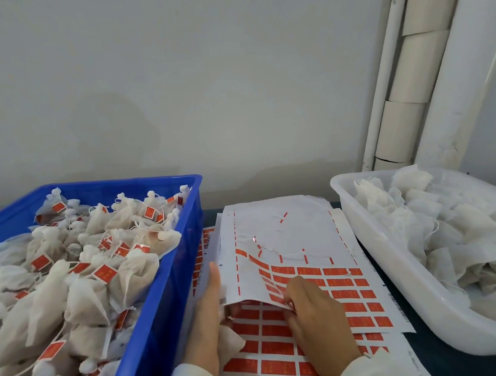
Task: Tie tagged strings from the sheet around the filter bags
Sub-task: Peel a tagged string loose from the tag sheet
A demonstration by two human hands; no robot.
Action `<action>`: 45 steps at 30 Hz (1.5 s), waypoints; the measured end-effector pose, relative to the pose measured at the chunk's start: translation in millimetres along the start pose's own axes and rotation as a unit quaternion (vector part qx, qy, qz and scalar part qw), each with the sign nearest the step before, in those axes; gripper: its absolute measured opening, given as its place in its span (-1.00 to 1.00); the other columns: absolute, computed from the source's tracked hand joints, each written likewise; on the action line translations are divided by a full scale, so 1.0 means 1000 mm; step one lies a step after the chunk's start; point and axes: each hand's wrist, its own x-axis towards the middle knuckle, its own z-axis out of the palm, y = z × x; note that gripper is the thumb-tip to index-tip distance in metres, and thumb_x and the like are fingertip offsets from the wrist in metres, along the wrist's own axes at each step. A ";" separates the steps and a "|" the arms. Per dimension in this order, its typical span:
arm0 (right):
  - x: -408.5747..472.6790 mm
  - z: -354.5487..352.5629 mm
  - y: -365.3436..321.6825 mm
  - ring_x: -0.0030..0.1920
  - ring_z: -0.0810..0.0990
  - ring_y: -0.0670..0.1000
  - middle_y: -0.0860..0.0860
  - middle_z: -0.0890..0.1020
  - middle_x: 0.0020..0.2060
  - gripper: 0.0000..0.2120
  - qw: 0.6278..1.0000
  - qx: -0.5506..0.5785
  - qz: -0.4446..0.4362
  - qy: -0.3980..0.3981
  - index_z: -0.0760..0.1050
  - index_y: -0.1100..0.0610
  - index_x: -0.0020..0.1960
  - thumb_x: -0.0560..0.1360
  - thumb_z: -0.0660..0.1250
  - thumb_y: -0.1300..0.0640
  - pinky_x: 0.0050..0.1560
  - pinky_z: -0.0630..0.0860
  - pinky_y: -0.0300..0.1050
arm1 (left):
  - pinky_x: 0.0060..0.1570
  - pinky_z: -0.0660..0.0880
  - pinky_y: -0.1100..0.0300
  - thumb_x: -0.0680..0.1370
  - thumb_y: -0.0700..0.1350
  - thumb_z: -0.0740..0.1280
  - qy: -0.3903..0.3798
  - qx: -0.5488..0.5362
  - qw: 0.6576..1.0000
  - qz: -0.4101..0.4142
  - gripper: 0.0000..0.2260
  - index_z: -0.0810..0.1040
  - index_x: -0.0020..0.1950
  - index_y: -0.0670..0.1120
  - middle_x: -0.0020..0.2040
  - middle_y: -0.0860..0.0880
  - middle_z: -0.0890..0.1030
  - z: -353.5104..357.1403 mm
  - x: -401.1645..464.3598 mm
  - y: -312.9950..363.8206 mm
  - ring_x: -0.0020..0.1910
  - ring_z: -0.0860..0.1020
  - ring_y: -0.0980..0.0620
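A white sheet (289, 238) of red tags with strings lies on a stack of similar sheets between two bins. Its upper part is stripped bare; rows of red tags (344, 288) remain lower down. My left hand (207, 319) holds a white filter bag (231, 339) at the sheet's curled front-left edge, thumb along the side. My right hand (313, 313) pinches a red tag at that lifted edge. The blue bin (171, 289) on the left holds many tied, tagged bags. The white tub (406, 287) on the right holds untagged filter bags (449, 226).
More tag sheets (276, 367) spread under the top one toward me. A plain wall stands behind the table. White pipes and cardboard tubes (413, 76) lean in the back right corner. Dark table surface (429, 349) shows between the sheets and the white tub.
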 end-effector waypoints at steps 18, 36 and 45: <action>-0.007 -0.003 -0.002 -0.09 0.47 -0.21 -0.23 0.49 -0.06 -0.66 0.986 0.164 0.002 -0.003 0.45 -0.08 0.03 0.43 0.17 -0.29 0.00 0.41 -0.44 | -0.42 0.37 0.29 0.40 0.01 0.46 0.023 0.168 0.980 0.107 -0.71 0.33 -0.16 0.08 -0.23 0.10 0.51 0.002 -0.002 -0.027 -0.25 0.51 0.11; -0.002 -0.004 -0.016 -0.27 0.45 -0.23 -0.25 0.42 -0.28 -0.84 0.986 0.132 0.099 0.015 0.39 -0.10 -0.22 0.50 0.32 0.01 -0.28 0.30 -0.54 | -0.35 0.42 0.38 0.38 -0.03 0.48 -0.031 0.222 0.955 0.192 -0.65 0.51 0.12 0.00 -0.03 0.05 0.62 0.004 -0.002 -0.032 -0.17 0.59 0.10; -0.002 -0.004 -0.013 -0.26 0.48 -0.17 -0.24 0.50 -0.21 -0.94 0.988 0.128 0.081 0.016 0.45 -0.07 -0.11 0.54 0.24 0.01 -0.21 0.29 -0.54 | -0.37 0.39 0.37 0.37 -0.05 0.49 -0.014 0.209 0.960 0.187 -0.66 0.49 0.10 0.00 -0.02 0.02 0.61 0.005 -0.001 -0.034 -0.17 0.57 0.09</action>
